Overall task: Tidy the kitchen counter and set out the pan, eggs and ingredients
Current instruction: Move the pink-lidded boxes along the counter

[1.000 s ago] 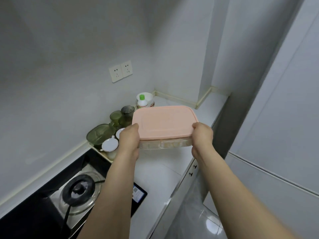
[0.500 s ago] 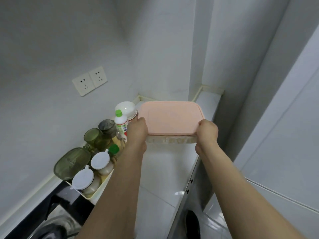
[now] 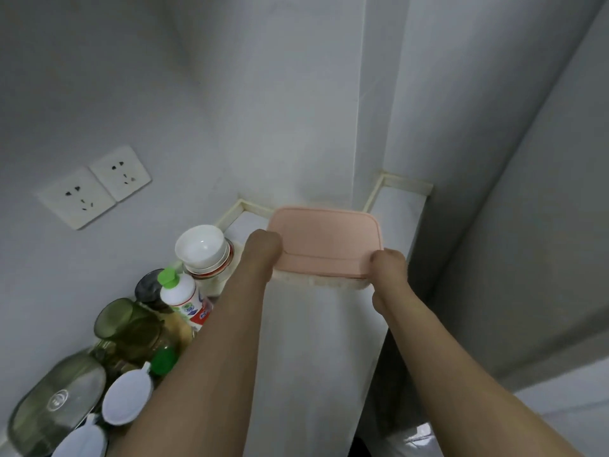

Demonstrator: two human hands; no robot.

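- Where the view begins, at lower left, two white-lidded jars (image 3: 127, 400) and one green oval lid (image 3: 56, 402) bearing a round logo, too blurred to read, stand on the tabletop (image 3: 316, 341).
- Beyond them stands one white bottle (image 3: 184, 296) with a green cap and an illegible label.
- Stacked white bowls (image 3: 202, 250) come next.
- Farthest, left hand (image 3: 263, 247) and right hand (image 3: 389, 267) grip one pink-lidded container (image 3: 329, 247), fingers curled around its near corners, by the corner wall.

Jars (image 3: 56, 404) cut off bottom-left
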